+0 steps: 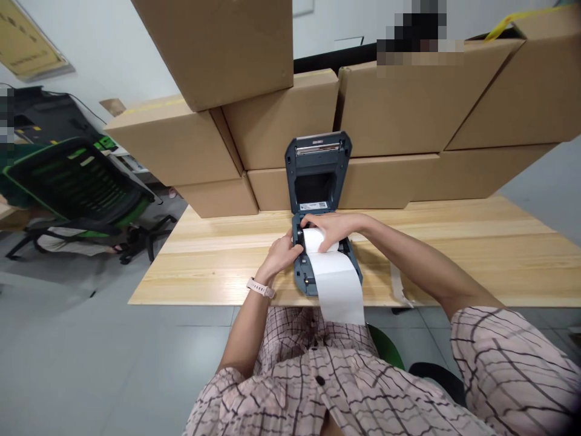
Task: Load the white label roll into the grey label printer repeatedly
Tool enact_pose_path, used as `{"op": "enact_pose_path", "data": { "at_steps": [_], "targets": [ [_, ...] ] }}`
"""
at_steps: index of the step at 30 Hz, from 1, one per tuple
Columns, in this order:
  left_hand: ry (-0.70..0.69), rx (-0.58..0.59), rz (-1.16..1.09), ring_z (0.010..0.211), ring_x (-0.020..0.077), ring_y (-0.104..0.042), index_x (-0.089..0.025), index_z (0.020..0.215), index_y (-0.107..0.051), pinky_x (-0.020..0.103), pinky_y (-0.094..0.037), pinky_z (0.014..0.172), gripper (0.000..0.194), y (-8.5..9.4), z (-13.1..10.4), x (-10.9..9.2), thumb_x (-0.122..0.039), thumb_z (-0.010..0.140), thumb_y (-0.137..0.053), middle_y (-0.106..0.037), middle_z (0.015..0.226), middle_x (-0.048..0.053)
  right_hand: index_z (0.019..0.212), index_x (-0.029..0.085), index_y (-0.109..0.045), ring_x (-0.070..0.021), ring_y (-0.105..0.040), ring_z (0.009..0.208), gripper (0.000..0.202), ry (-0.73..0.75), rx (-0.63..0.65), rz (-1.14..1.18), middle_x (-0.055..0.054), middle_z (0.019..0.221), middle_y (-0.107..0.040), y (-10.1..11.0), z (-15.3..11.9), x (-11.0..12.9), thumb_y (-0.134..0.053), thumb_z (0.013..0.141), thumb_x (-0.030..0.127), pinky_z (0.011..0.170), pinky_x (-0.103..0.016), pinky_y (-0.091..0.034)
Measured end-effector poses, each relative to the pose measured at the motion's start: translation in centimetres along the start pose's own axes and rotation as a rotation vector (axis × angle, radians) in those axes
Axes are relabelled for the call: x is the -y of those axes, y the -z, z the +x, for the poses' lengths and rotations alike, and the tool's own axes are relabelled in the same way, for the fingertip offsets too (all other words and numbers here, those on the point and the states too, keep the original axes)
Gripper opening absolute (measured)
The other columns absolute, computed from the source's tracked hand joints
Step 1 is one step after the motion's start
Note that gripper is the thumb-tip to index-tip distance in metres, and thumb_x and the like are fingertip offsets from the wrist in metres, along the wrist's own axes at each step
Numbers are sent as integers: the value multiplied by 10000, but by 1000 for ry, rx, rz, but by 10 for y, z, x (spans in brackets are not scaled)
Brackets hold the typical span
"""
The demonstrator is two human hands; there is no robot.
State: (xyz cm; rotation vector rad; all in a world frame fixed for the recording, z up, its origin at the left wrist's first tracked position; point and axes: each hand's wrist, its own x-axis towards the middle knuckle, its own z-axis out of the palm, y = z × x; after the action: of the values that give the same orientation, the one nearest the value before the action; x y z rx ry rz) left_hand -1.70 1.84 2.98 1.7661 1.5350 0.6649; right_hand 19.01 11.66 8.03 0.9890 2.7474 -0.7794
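A dark grey label printer (301, 280) stands on the wooden table with its lid (318, 158) raised and leaning back. Inside it lies a white paper roll (312, 240); its loose strip (340, 290) runs out over the front, past the table edge. My left hand (282, 254), with a pale watch band on the wrist, grips the printer's left side, thumb on the inner rim. My right hand (333, 227) reaches in from the right with curved fingers around the roll, one fingertip at the roll's left end. Part of the roll is hidden under this hand.
Stacked cardboard boxes (390, 109) line the back of the wooden table (204, 260). A piece of white backing paper (398, 283) hangs at the front edge, right of the printer. An office chair (82, 181) stands at the left, with a person partly in view beyond it.
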Motion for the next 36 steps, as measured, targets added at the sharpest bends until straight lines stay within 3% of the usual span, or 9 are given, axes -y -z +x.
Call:
{"op": "enact_pose_path", "data": {
  "at_steps": [3, 6, 8, 11, 14, 20, 28, 31, 36],
  "targets": [
    [18, -9, -11, 799, 263, -640, -158, 1390, -664, 355, -460, 757, 570, -1, -1, 2, -276, 846, -544, -782, 948, 89, 1548, 215, -464, -310, -735, 1134, 961, 183, -34, 223, -108, 1342, -752, 12, -28, -7, -848, 692, 426, 980, -443, -615],
    [39, -12, -27, 793, 263, -650, -172, 1411, -657, 349, -470, 758, 582, -3, -2, 3, -268, 847, -549, -778, 905, 70, 1544, 278, -525, -313, -720, 1220, 954, 323, -256, 381, -79, 1426, -714, 29, -75, -18, -900, 682, 435, 1014, -436, -635],
    [30, -20, -54, 851, 268, -681, -197, 1420, -660, 347, -493, 801, 591, -4, -3, 3, -252, 841, -558, -798, 960, 68, 1524, 308, -577, -343, -741, 1181, 971, 257, -434, 471, -86, 1419, -716, 35, -106, -28, -958, 638, 422, 980, -465, -656],
    [24, -37, -76, 927, 280, -708, -211, 1426, -670, 358, -517, 864, 596, -4, -2, 4, -245, 838, -574, -819, 1030, 77, 1589, 297, -541, -344, -784, 1029, 1035, 30, -597, 589, -137, 1368, -744, 32, -134, -47, -967, 648, 360, 851, -464, -661],
    [30, -40, -91, 953, 284, -714, -210, 1446, -660, 363, -529, 873, 621, -5, -2, 6, -245, 830, -584, -825, 1092, 88, 1598, 259, -522, -347, -777, 1086, 1019, -87, -681, 627, -164, 1406, -728, 16, -129, -74, -939, 670, 324, 901, -472, -642],
    [20, -28, -102, 954, 268, -707, -205, 1438, -657, 353, -525, 857, 613, -6, -1, 8, -246, 836, -547, -811, 1196, 94, 1465, 269, -536, -372, -714, 1261, 1027, -195, -678, 773, -125, 1391, -711, -18, -80, -123, -983, 547, 369, 1073, -540, -617],
    [31, -41, -127, 819, 225, -650, -200, 1425, -667, 321, -491, 786, 619, -8, -1, 10, -238, 816, -564, -788, 978, 52, 1420, 255, -550, -359, -697, 1293, 1007, -233, -666, 840, -112, 1335, -740, -46, -45, -139, -997, 525, 369, 1165, -569, -554],
    [47, -35, -129, 749, 205, -612, -189, 1442, -654, 312, -472, 750, 633, -9, -1, 12, -239, 819, -553, -750, 874, 26, 1468, 271, -548, -355, -652, 1401, 992, -209, -663, 874, -125, 1480, -698, -50, -60, -142, -989, 594, 428, 1232, -572, -501],
    [39, -28, -141, 804, 204, -642, -185, 1436, -646, 309, -481, 769, 619, -8, -1, 12, -240, 827, -544, -771, 971, 41, 1406, 367, -654, -348, -605, 1488, 700, -181, -665, 1114, -94, 1537, -689, -65, -139, -156, -933, 770, 456, 1261, -599, -471]
  ]
}}
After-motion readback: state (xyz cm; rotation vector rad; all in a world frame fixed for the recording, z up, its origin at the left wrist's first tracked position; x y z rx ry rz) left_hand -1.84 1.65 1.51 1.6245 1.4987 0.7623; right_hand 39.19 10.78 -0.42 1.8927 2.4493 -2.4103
